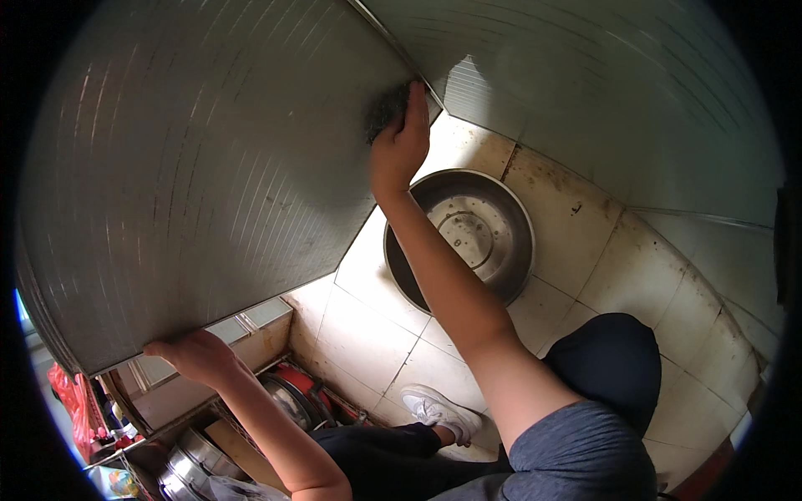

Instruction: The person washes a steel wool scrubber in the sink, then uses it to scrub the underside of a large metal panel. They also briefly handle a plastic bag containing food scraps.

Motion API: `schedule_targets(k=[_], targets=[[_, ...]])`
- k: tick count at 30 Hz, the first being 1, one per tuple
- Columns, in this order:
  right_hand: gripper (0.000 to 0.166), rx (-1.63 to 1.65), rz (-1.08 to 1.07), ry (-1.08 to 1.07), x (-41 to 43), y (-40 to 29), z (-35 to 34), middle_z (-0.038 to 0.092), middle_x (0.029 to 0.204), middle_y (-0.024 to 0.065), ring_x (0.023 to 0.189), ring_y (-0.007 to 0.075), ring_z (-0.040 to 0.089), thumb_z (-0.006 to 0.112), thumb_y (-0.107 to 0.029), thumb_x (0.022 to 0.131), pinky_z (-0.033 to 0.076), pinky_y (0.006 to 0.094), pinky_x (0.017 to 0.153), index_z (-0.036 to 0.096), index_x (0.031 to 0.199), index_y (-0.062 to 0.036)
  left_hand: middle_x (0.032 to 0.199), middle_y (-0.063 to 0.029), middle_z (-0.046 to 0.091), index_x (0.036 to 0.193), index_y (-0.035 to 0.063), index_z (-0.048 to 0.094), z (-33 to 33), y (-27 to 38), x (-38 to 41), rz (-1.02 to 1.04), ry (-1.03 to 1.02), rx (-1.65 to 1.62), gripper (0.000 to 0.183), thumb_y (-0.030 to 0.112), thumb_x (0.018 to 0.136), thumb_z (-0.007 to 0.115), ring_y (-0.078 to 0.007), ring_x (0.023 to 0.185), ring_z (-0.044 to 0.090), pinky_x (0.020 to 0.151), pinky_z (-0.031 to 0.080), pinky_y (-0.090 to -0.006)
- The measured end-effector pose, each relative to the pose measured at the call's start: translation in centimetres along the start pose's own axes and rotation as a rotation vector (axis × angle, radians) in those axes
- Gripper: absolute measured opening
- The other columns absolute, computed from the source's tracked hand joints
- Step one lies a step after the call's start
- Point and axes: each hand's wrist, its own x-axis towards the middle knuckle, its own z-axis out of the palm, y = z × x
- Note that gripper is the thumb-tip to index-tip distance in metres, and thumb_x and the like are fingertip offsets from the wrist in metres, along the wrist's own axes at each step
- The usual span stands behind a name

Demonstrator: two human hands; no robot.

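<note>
A large grey door panel [207, 188] with fine streaked lines fills the upper left, its narrow frame running along the edges. My left hand [194, 357] grips the panel's near edge, fingers hidden behind or beneath it. Near the far edge, my right hand [404, 147] presses a dark, rough-textured scouring pad [385, 116] against the panel's face. The pad is blurred and partly hidden by the fingers. Below my right forearm, a round metal basin [460, 244] stands on the floor with some shallow liquid in it; the forearm covers part of its rim.
A greenish-grey panelled wall [595, 113] rises at the right above stained floor tiles [557, 250]. At lower left, a rack holds steel pots [200, 454] and a red-rimmed pan [301, 388]. A red plastic bag [70, 401] hangs beyond. My white shoe [442, 413] rests on the tiles.
</note>
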Motion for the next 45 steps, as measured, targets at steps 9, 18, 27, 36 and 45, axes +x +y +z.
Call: schedule_targets(k=[9,18,27,36,45], targets=[[0.053,0.228,0.316,0.094,2.7,-2.7,1.2,0.057,0.138,0.0208,0.133,0.0352,0.051,0.045,0.01,0.087,0.038,0.0412,0.114,0.053,0.139,0.0007,0.156,-0.0189,0.038,0.152,-0.0059,0.03,1.6,2.6,-2.0,-0.12,-0.013,-0.21,0.068,0.047,0.11,0.029,-0.0299,0.136,0.045,0.119,0.031,-0.0396],[0.047,0.403,-0.409,0.041,2.5,-13.9,1.4,0.064,0.13,0.0184,0.131,0.0423,0.052,0.049,0.004,0.086,0.04,0.0458,0.112,0.063,0.13,-0.0052,0.16,-0.0188,0.031,0.154,-0.0035,0.026,1.6,4.2,-2.7,-0.106,-0.083,-0.172,0.076,0.056,0.107,0.025,-0.0309,0.146,0.03,0.124,0.019,-0.0436],[0.065,0.105,0.112,-0.012,-3.7,-4.2,0.3,0.047,0.15,0.0192,0.143,0.036,0.039,0.045,0.014,0.082,0.03,0.0416,0.119,0.046,0.145,0.0001,0.16,-0.0177,0.03,0.154,-0.0059,0.023,1.4,2.8,-2.1,-0.118,-0.03,-0.304,0.075,0.053,0.108,0.022,-0.0293,0.144,0.034,0.123,0.023,-0.0394],[0.06,0.025,0.065,-0.049,-1.2,-3.0,-1.1,0.049,0.148,0.0179,0.141,0.037,0.043,0.044,0.017,0.085,0.038,0.0426,0.115,0.05,0.142,0.0005,0.162,-0.0175,0.026,0.156,-0.0032,0.021,1.9,3.5,-2.5,-0.149,-0.062,-0.443,0.074,0.053,0.108,0.024,-0.0292,0.147,0.028,0.125,0.016,-0.0413],[0.056,0.095,-0.064,-0.039,0.5,-2.3,-1.6,0.055,0.144,0.0149,0.138,0.0373,0.047,0.047,0.016,0.085,0.036,0.0452,0.116,0.059,0.136,-0.0029,0.16,-0.0183,0.03,0.153,-0.0054,0.026,1.1,3.9,-2.6,-0.135,-0.103,-0.269,0.069,0.048,0.11,0.018,-0.0301,0.145,0.033,0.124,0.021,-0.0433]])
